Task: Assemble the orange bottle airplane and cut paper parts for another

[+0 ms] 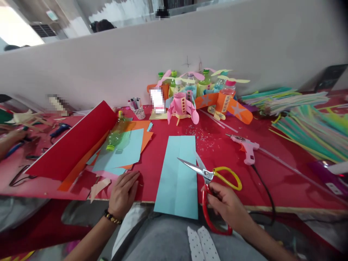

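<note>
My right hand (227, 203) is closed around the red handle of a pair of scissors (208, 175). Their yellow handle sticks out free and the blades are spread apart, pointing left over a light blue sheet of paper (176, 181). That sheet lies lengthwise with a crease down its middle, its near end hanging past the table edge. My left hand (124, 190) lies flat on the table's front edge, fingers stretched out and holding nothing. Just beyond it is a stack of blue and orange paper (122, 148) with a clear green-capped bottle (116, 134) on top.
A pink glue gun (246, 146) with a black cord lies at right. Decorated bottle crafts (227, 98) stand along the wall, by a cup of pens (138, 110). Coloured strips (315, 127) pile up far right. A red board (78, 141) leans at left, near another person's hand (13, 139).
</note>
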`<state>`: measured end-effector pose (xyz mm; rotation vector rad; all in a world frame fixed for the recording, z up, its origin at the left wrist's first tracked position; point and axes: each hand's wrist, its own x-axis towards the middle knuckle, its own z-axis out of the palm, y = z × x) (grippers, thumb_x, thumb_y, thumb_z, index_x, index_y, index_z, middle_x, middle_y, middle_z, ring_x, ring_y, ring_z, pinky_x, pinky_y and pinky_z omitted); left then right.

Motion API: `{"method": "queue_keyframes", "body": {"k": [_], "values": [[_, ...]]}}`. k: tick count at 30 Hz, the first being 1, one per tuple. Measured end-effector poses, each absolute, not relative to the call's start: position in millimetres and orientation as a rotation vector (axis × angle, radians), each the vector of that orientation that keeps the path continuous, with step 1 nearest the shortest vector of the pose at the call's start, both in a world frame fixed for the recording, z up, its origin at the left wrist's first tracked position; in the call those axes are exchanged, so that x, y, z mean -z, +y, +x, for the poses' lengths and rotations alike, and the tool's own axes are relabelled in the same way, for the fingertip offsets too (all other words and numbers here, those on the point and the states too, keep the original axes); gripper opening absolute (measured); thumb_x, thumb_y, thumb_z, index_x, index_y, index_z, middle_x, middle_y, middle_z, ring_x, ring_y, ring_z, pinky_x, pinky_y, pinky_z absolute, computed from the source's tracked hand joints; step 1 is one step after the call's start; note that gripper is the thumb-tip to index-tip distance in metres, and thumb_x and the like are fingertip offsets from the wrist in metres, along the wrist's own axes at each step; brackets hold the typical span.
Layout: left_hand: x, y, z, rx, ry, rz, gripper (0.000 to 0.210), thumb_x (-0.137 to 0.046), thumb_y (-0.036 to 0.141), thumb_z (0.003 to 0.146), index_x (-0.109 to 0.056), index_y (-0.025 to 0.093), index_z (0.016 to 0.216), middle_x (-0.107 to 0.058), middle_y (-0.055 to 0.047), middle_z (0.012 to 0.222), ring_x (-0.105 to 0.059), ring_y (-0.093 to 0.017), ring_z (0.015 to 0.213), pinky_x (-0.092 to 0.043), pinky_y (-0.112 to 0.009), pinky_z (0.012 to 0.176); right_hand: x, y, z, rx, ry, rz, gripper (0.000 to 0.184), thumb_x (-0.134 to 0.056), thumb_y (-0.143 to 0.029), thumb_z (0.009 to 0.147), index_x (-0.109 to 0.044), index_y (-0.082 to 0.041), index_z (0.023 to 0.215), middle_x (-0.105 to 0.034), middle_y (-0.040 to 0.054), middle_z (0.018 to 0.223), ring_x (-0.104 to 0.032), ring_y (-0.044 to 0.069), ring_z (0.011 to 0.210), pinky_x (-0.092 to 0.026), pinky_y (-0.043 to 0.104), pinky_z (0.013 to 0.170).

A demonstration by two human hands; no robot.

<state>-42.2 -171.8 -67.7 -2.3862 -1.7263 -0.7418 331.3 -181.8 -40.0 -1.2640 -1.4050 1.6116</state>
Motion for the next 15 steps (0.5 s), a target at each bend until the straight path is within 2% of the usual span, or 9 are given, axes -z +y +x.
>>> {"method": "queue_keyframes", "body": {"k": [3,6,8,10,12,13,15], "values": [[65.6,-172.2,-41.7,0.715,-1.754,-2.395,0.031,-0.047,0.021,0.091,-0.065,0.019,0.115,-0.067,-0.01,0.117,-0.06,-0.023,0.106,-0.048,-0.044,0.096,37.6,-169.5,337.8,-1.372,-1.628,-1.282,0.017,-0.054,-0.027,0.085,-0.048,-0.02,0.071,-0.051,-0.0033,0.064,-0.047,0.012,0.059,-0.038,0.023,0.054],[63.9,-172.6,-40.7,0.706,-1.757,-2.406,0.03,-0.047,0.019,0.09,-0.066,0.019,0.114,-0.067,-0.01,0.116,-0.061,-0.023,0.105,-0.05,-0.042,0.094,32.6,-158.1,346.5,-1.021,-1.868,-1.282,0.016,-0.055,-0.021,0.084,-0.047,-0.021,0.07,-0.051,-0.001,0.068,-0.049,0.014,0.061,-0.04,0.025,0.056],[62.7,-172.8,-39.1,0.714,-1.758,-2.406,0.029,-0.047,0.019,0.09,-0.067,0.018,0.112,-0.068,-0.01,0.114,-0.061,-0.022,0.105,-0.051,-0.041,0.094,28.1,-152.1,352.2,-0.725,-1.919,-1.243,0.01,-0.055,-0.02,0.084,-0.053,-0.021,0.074,-0.054,0.0033,0.082,-0.053,0.016,0.071,-0.045,0.029,0.064],[62.2,-172.7,-37.4,0.724,-1.765,-2.396,0.029,-0.047,0.021,0.091,-0.068,0.019,0.11,-0.068,-0.01,0.113,-0.062,-0.022,0.104,-0.051,-0.041,0.093,22.7,-148.9,356.7,-0.491,-1.854,-1.209,0.001,-0.059,-0.021,0.082,-0.058,-0.022,0.082,-0.053,0.009,0.109,-0.056,0.023,0.094,-0.048,0.036,0.079],[62.7,-172.5,-36.5,0.733,-1.775,-2.385,0.029,-0.046,0.023,0.092,-0.068,0.019,0.11,-0.069,-0.01,0.113,-0.062,-0.022,0.103,-0.05,-0.042,0.094,17.1,-150.0,360.4,-0.491,-1.751,-1.19,0.005,-0.063,-0.022,0.08,-0.06,-0.023,0.084,-0.045,0.0101,0.13,-0.051,0.028,0.115,-0.046,0.042,0.092],[63.4,-172.3,-36.7,0.743,-1.777,-2.378,0.029,-0.046,0.023,0.092,-0.068,0.019,0.11,-0.068,-0.01,0.114,-0.062,-0.022,0.103,-0.05,-0.043,0.094,14.7,-152.6,362.3,-0.57,-1.692,-1.187,0.005,-0.064,-0.024,0.08,-0.059,-0.023,0.083,-0.045,0.0097,0.133,-0.05,0.029,0.118,-0.046,0.043,0.094],[64.5,-172.2,-38.2,0.766,-1.778,-2.374,0.028,-0.047,0.024,0.092,-0.068,0.018,0.109,-0.068,-0.011,0.114,-0.062,-0.023,0.103,-0.049,-0.044,0.095,12.1,-162.1,367.0,-0.795,-1.562,-1.199,0.004,-0.061,-0.027,0.083,-0.059,-0.024,0.085,-0.054,0.01,0.125,-0.057,0.027,0.113,-0.05,0.04,0.09]]}}
